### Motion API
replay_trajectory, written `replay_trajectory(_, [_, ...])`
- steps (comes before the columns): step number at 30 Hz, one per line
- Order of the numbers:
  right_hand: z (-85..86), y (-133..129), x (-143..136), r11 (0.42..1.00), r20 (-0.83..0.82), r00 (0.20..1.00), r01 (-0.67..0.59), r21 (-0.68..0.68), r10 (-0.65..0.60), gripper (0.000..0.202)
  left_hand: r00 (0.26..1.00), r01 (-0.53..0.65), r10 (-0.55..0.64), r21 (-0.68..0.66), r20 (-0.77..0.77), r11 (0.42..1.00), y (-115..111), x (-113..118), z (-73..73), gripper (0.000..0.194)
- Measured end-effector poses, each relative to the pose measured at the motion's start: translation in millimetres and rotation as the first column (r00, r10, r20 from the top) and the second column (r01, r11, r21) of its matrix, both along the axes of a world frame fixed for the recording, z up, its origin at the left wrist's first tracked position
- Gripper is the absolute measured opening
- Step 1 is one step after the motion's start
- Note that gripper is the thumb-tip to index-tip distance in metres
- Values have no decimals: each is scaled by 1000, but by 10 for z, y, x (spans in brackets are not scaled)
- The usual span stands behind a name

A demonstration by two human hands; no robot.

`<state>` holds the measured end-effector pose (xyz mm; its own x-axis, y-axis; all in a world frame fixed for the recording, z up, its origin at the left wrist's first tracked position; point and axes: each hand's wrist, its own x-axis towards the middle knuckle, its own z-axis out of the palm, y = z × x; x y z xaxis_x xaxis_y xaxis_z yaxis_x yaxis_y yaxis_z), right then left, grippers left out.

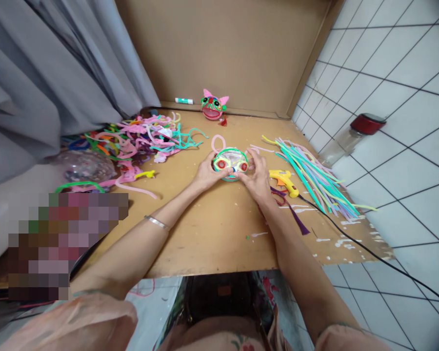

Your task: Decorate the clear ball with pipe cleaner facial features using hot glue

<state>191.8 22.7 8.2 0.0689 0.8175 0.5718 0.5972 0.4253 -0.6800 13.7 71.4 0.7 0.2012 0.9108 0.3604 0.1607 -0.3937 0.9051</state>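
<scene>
A round craft face (pixel 231 157) with a green rim, two red-centred eyes and a small blue piece between them is held above the middle of the table. My left hand (pixel 209 171) grips its left side, the thumb reaching in toward the blue piece. From the right, my right hand (pixel 256 176) holds the other side, its thumb also near the blue piece. A pink pipe-cleaner loop (pixel 218 143) rises at the upper left of the face. Just right of my right hand lies a yellow glue gun (pixel 287 182).
A finished pink cat-like face (pixel 212 106) and a glue stick (pixel 184 101) are at the back. Tangled pipe cleaners (pixel 131 139) cover the left, straight ones (pixel 314 178) the right. A purple tassel (pixel 299 220) and black cord (pixel 346 236) lie at right; a jar (pixel 351 139) stands beyond.
</scene>
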Motion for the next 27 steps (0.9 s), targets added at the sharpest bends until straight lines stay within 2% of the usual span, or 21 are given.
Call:
replay_trajectory(3, [18, -22, -10, 1000, -1, 1000, 7, 23, -7, 68, 1000, 5, -5, -2, 2, 1000, -2, 5, 8, 68])
replay_trajectory(9, [25, -58, -76, 989, 44, 998, -58, 135, 52, 26, 1000, 13, -13, 10, 11, 1000, 9, 10, 11, 68])
replay_trajectory(12, [17, -57, -99, 983, 56, 994, -105, 154, 98, 15, 1000, 16, -16, 15, 7, 1000, 23, 8, 1, 68])
replay_trajectory(22, [9, -15, -60, 960, 151, 983, -142, 241, 107, 13, 1000, 15, -15, 27, -4, 1000, 50, 8, -27, 72])
replay_trajectory(27, [29, -22, -43, 968, 181, 980, -119, 221, 79, 13, 999, 40, -40, 13, 16, 999, 41, 2, -16, 74])
